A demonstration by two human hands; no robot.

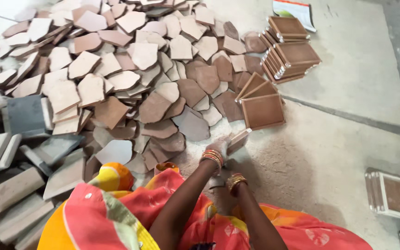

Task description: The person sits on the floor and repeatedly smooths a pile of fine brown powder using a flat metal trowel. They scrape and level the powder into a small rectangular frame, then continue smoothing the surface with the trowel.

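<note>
At the far left, grey slabs lie stacked beside a wide heap of broken brown tile pieces. Lower centre, the left hand closes its grip on a small brown tile, held just above the dusty concrete floor. The right hand is mostly hidden under the left arm; I cannot tell its grip. The step looks like shaping this tile; a steady hold matters. Rightward stand stacks of whole square tiles.

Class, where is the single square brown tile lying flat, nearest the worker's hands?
In the head view, the square brown tile lies right of centre on the floor, beside the broken-tile heap, below the stacked tiles.
</note>
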